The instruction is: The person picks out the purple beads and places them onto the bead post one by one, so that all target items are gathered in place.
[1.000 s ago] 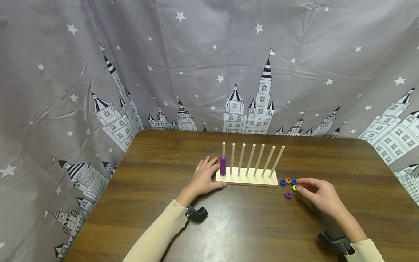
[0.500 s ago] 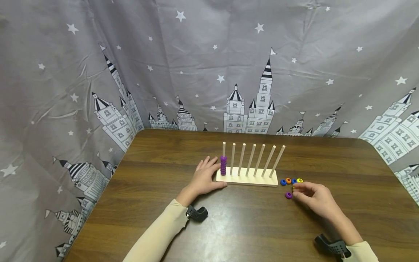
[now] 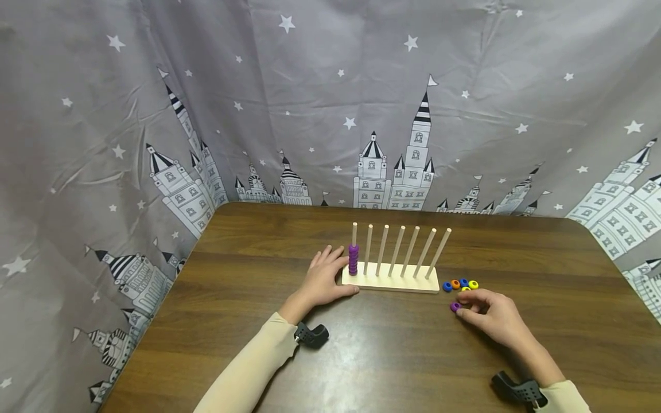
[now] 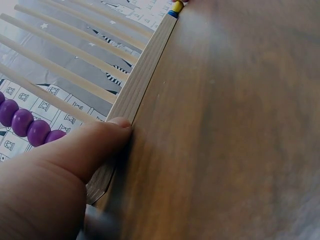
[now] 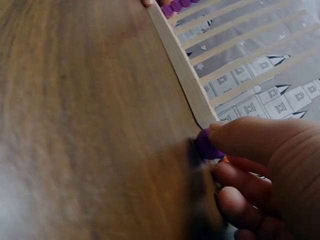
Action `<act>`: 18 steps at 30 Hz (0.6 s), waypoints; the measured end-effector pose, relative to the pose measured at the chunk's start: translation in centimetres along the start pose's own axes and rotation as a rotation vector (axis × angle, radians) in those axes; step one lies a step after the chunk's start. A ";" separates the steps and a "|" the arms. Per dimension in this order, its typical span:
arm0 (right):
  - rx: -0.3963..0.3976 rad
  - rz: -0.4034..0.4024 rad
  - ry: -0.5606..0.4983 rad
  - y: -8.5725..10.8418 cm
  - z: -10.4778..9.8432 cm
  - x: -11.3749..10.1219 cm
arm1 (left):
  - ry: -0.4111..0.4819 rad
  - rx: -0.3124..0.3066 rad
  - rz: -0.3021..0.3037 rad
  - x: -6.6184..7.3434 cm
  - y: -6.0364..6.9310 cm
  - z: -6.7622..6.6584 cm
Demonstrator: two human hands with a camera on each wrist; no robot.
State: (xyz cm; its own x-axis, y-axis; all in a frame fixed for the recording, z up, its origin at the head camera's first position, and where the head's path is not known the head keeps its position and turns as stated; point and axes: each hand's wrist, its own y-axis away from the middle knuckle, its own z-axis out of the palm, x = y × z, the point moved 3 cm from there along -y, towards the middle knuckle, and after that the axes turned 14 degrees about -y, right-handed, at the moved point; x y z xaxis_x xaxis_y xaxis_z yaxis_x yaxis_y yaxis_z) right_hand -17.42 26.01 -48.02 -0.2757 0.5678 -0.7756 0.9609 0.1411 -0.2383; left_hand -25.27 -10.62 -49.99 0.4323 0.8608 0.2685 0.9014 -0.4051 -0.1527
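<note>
A pale wooden bead rack [image 3: 391, 280] with several upright pegs stands on the table. Purple beads [image 3: 353, 260] are stacked on its leftmost peg. My left hand [image 3: 322, 282] rests at the rack's left end, fingers spread out straight; its thumb [image 4: 107, 131] lies against the base's front edge. Right of the rack, my right hand [image 3: 493, 312] pinches a loose purple bead [image 5: 207, 145] on the table between thumb and index finger. The index fingertip is partly hidden in the right wrist view. The other right fingers curl loosely.
Just beyond the right hand lie loose beads: blue [image 3: 447, 287], orange [image 3: 455, 284], another blue bead [image 3: 463, 283] and yellow [image 3: 473, 284], with a second yellow bead [image 3: 466, 289] partly covered by the fingers. A grey castle-print curtain [image 3: 330, 103] hangs behind the table [image 3: 372, 355].
My right hand has shifted a yellow bead to the right end of the row, passed the second yellow bead, and moved nearer to me onto the purple bead. The left hand stays put.
</note>
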 end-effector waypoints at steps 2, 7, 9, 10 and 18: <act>0.011 -0.015 0.011 0.1 0.2 0.1 | 0.008 0.000 0.000 0.0 0.0 0.0; 0.041 -0.052 0.023 0.1 0.6 0.2 | 0.024 0.001 -0.005 0.1 0.0 -0.2; 0.051 -0.066 0.026 0.1 0.7 0.2 | 0.020 -0.004 -0.006 0.2 0.0 -0.2; 0.056 -0.073 0.029 0.1 0.7 0.2 | 0.018 -0.003 -0.005 0.2 0.0 -0.2; 0.068 -0.129 0.058 0.1 1.0 0.1 | 0.004 -0.008 -0.004 0.1 0.0 -0.2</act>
State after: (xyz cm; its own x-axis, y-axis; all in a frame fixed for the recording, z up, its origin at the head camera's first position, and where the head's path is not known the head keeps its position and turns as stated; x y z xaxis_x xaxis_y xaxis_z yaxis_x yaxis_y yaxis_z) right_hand -17.37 25.29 -48.74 -0.3931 0.5947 -0.7013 0.9130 0.1615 -0.3747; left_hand -25.20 -10.57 -49.78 0.4292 0.8612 0.2724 0.9031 -0.4045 -0.1441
